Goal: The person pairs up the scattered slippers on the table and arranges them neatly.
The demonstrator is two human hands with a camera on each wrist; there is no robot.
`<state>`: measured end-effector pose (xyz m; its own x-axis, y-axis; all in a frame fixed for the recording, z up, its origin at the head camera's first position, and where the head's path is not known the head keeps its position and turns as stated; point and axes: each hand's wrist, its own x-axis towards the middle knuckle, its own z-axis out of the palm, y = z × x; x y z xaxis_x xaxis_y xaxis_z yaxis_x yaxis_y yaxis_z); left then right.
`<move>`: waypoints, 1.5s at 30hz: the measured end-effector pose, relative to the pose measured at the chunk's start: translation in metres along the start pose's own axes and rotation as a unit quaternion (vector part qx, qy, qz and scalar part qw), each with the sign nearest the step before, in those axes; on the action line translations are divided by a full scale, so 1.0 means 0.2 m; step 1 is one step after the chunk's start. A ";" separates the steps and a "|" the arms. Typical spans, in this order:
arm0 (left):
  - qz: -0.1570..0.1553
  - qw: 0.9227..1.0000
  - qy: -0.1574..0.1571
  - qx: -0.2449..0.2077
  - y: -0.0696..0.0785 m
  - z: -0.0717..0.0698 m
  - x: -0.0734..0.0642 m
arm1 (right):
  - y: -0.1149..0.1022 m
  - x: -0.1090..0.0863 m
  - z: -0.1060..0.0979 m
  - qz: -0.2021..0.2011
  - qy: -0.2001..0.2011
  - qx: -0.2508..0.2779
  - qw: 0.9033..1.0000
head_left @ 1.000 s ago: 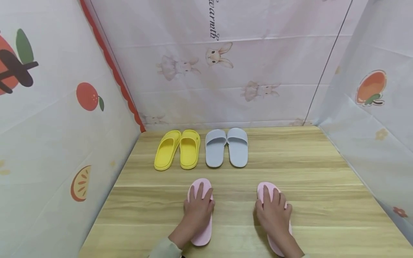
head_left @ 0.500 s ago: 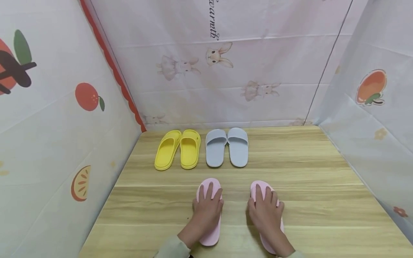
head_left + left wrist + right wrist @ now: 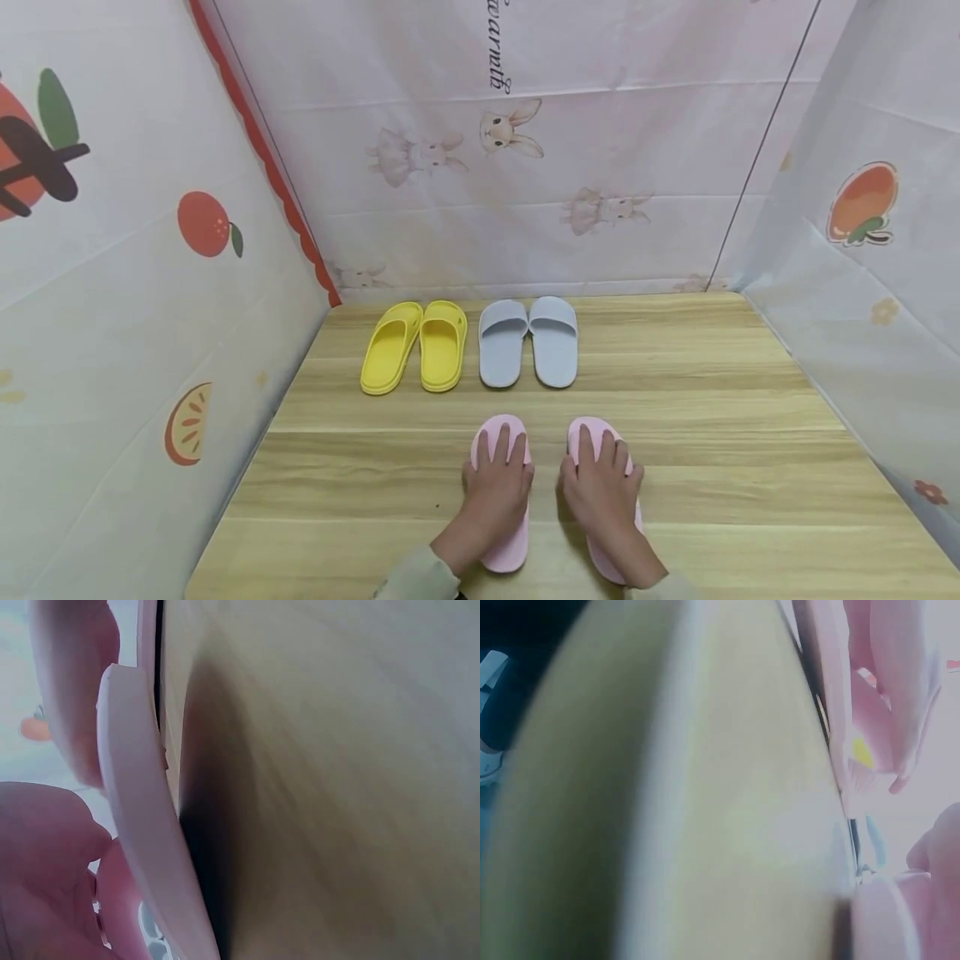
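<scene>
My left hand grips a pink slipper over its strap, three fingers spread forward on top, thumb and little finger down the sides. In the same way my right hand holds the other pink slipper, which slants with its toe inward. Both toes point away from me, and a narrow strip of wood separates the pair. The left wrist view shows the slipper's side edge close up, with a dark shadow beside it on the board. Palms and forearms hide much of both slippers.
Along the back of the wooden board stand a yellow pair of slippers and a grey-blue pair, toes to the wall. Printed cloth walls enclose the board at the back and on both sides.
Both hands have slid the pink slippers toward each other: the left one moved right, the right one moved left, narrowing the gap. The yellow and grey-blue pairs have stayed put.
</scene>
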<state>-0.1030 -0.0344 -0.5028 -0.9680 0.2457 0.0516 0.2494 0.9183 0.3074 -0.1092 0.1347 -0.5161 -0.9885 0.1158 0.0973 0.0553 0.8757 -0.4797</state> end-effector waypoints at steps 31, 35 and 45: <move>0.032 0.998 0.004 0.053 0.15 0.04 0.02 | -0.07 0.02 0.05 -0.002 0.007 -0.009 1.000; 0.034 0.999 0.001 0.040 0.16 0.03 0.03 | -0.09 0.01 0.02 0.005 -0.003 0.002 1.000; 0.032 0.999 -0.015 0.026 0.18 0.05 0.04 | -0.09 0.01 -0.02 0.011 -0.034 0.010 0.999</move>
<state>-0.1021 0.0042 -0.5016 -0.9492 0.3119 0.0412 0.3118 0.9155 0.2541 -0.1113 0.1212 -0.5049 -0.9945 0.1017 0.0266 0.0749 0.8636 -0.4986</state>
